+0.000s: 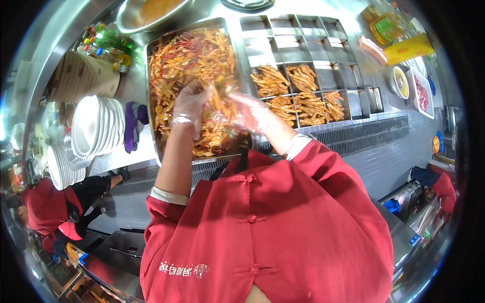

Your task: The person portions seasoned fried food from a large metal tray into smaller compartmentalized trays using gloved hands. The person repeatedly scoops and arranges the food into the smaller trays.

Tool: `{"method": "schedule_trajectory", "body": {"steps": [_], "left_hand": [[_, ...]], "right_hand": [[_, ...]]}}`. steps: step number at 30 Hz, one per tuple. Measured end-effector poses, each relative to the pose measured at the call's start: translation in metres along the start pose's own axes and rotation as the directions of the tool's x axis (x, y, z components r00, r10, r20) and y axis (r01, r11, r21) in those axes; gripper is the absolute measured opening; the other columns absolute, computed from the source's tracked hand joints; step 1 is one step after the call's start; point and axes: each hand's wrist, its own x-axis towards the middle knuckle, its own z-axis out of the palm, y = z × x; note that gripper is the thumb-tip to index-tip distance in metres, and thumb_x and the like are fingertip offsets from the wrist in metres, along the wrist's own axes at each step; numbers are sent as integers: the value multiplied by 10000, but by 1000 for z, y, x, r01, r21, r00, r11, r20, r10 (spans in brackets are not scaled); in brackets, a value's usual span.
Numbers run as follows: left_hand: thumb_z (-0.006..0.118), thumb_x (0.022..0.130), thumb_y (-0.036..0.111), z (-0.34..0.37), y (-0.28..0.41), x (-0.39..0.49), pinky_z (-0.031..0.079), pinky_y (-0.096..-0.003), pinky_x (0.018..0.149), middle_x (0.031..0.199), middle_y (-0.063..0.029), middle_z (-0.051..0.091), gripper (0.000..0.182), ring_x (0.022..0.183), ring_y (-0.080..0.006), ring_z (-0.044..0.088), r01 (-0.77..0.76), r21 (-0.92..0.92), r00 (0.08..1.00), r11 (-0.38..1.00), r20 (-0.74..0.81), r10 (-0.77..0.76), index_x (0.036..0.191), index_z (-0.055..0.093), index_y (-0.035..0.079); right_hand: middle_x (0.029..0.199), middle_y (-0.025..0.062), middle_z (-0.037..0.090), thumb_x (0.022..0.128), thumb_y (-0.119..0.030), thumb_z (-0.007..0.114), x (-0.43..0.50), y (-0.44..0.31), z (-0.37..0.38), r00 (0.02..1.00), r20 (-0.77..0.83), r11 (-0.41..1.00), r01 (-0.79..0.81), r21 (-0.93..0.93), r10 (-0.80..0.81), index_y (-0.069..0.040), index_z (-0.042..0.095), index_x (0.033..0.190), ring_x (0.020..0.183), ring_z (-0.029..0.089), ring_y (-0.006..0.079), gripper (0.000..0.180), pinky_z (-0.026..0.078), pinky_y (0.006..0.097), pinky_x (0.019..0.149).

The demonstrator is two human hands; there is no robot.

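My left hand [191, 106], in a clear plastic glove, has its fingers closed on braised chicken feet [219, 101]. Opposite it, my right hand [251, 111], also gloved, touches the same feet; blur hides whether its fingers grip them. Both hands are over a deep rectangular steel tray [150, 130] of chicken feet mixed with red dried chilies [191, 39] and glossy sauce. To the right stands a divided steel tray [301, 37]. Several of its nearer compartments hold bunched chicken feet [311, 109]; the others show bare metal.
Stacked white plates [99, 125], a purple cloth [130, 127] and bottles [110, 41] stand left. A steel basin of sauce [127, 19] is behind. At right are a bowl [398, 82] and a white tray of chopped meat [421, 92]. Other people [53, 208] work beyond the floor grating [363, 136].
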Motion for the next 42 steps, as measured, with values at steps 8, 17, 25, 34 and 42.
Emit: {"method": "schedule_trajectory", "body": {"steps": [8,17,25,34,42], "left_hand": [[665,958,-8,70,-48,-42,525,-279,885,1197,-96,696,429,1012,-154,649,-468,123,882,875,121,455,1380,603,-54],[660,1008,32,70,-70,-58,513,-231,789,1103,-44,680,408,908,-81,619,-234,-14,967,972,99,234,1399,596,-63],[669,1007,18,37,-90,-65,517,-218,666,1060,-29,666,402,776,-78,604,-235,-63,972,970,7,236,1401,607,-34],[686,1016,60,-24,-100,-64,537,-255,657,1064,-66,725,355,764,-106,659,-309,-20,915,951,-279,292,1367,661,17],[626,1032,29,-79,-88,-86,519,-241,660,996,-43,680,315,782,-108,639,-308,-113,877,945,-419,236,1344,631,-15]], "right_hand": [[1062,115,691,937,10,694,-72,-50,-45,994,15,986,107,-126,-106,-49,553,1354,874,714,246,445,569,340,727],[1334,154,687,935,-12,726,-221,-187,-123,665,-79,-168,-299,-939,-743,-3,566,1445,1206,665,235,535,540,338,1035],[1211,80,740,923,53,715,-247,-212,-232,549,-335,364,-60,-930,-765,-8,657,1354,1122,679,167,440,511,291,1032],[1135,180,774,881,-77,724,-240,-203,-197,525,-47,-327,-595,-734,-850,-37,753,1186,1054,752,323,308,579,406,945],[1074,85,769,951,-136,728,-72,-112,-57,755,179,-139,117,-983,-630,-80,761,1143,1005,720,200,203,562,343,911]]}}
